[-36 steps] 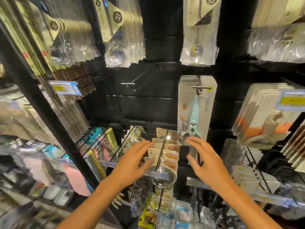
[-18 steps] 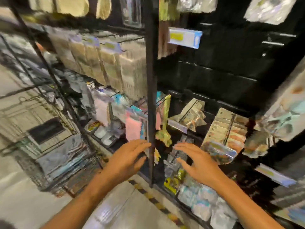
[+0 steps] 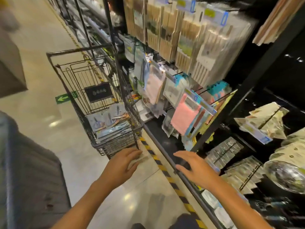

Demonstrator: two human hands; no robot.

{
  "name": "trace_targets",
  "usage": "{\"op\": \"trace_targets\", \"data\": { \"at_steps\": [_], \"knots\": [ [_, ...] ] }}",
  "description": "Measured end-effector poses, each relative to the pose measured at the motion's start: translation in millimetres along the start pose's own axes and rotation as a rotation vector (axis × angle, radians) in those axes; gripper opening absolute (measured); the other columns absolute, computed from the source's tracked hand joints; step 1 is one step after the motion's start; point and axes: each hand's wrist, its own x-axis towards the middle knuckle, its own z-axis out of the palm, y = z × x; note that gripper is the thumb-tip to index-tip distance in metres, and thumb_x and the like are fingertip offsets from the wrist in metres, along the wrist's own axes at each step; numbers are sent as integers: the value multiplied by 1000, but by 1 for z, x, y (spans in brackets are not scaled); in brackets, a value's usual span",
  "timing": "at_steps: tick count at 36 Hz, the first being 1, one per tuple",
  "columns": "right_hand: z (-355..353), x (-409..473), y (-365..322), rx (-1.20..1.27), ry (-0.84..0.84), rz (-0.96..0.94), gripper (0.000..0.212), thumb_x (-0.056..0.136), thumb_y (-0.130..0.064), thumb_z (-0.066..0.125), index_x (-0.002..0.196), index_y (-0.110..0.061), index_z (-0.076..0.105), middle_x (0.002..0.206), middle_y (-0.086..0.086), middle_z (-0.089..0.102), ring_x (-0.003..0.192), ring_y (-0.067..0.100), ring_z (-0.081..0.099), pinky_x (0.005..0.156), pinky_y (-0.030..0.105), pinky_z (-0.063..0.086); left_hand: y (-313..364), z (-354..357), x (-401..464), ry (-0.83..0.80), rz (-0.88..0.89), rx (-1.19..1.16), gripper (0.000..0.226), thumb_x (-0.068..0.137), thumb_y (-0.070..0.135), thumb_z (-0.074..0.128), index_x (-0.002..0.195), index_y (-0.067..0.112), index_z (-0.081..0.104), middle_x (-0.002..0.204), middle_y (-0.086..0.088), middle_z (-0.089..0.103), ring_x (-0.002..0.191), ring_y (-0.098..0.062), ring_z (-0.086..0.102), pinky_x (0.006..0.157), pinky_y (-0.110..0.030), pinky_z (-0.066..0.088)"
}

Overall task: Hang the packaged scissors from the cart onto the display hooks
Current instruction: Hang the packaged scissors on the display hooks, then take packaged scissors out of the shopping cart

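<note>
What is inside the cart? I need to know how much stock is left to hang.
In the wire cart lies a stack of packaged scissors, spread flat on the bottom. Only the top packs show; how many lie beneath cannot be counted.

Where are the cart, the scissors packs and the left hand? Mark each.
cart (image 3: 72, 54): head view, on its top handle bar.
scissors packs (image 3: 107, 120): head view, on the top pack of the stack.
left hand (image 3: 122, 164): head view, on its back.
</note>
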Motion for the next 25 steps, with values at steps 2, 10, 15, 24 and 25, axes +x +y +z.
{"op": "trace_targets", "data": {
  "at_steps": [2, 10, 15, 24, 25],
  "knots": [
    [4, 19, -5, 3, -39, -15, 45, 101, -45, 54, 145, -34, 50, 147, -17, 49, 137, 5, 42, 112, 24, 37, -17, 1, -3, -5, -55, 7, 46, 98, 45, 49, 143, 36, 51, 144, 15, 51, 130, -9, 49, 99, -23, 45],
    [9, 115, -11, 21, -155, -102, 47, 100, -50, 52, 145, -36, 48, 150, -16, 45, 140, 5, 40, 114, 27, 37, -58, -8, 17, 15, -207, -22, 45, 96, 37, 59, 141, 37, 52, 137, 13, 57, 120, -10, 54, 93, -18, 42],
    [8, 188, -9, 5, -220, -201, 48, 100, -47, 54, 146, -37, 47, 148, -20, 45, 141, 1, 37, 108, 10, 25, -74, -20, 44, 69, -320, 6, 47, 90, 29, 67, 136, 29, 58, 132, 6, 63, 116, -17, 61, 92, -27, 52],
    [-7, 300, -27, -66, -386, -352, 46, 102, -40, 52, 146, -24, 47, 145, -10, 49, 141, 13, 41, 104, 24, 37, -99, -26, 75, 126, -554, 45, 46, 96, 42, 53, 140, 28, 56, 136, 5, 61, 119, -19, 61, 97, -30, 50],
    [-7, 309, -30, -67, -402, -359, 48, 103, -40, 52, 149, -27, 44, 150, -10, 46, 143, 12, 38, 111, 25, 34, -102, -24, 77, 127, -589, 44, 45, 97, 39, 55, 141, 28, 55, 138, 6, 60, 121, -18, 60, 100, -27, 47]
  ]
}}
